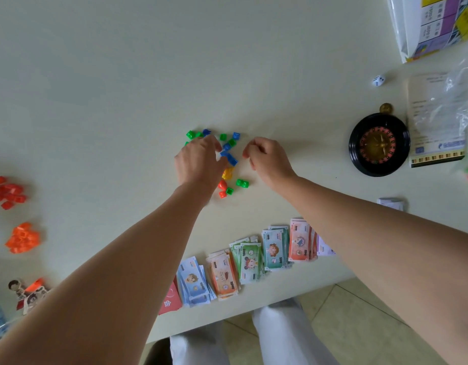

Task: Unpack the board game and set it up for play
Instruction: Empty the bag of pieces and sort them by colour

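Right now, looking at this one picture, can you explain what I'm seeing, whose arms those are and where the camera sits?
There is no machine here: a camera worn on a person's head looks down at their own two bare arms over a pale table. The left hand and right hand are at a heap of small plastic pieces, green, blue, yellow and red. Whether either grip holds a piece is unclear. Nearby lie play money in rows, a small roulette wheel, a die, a red pile and an orange pile.
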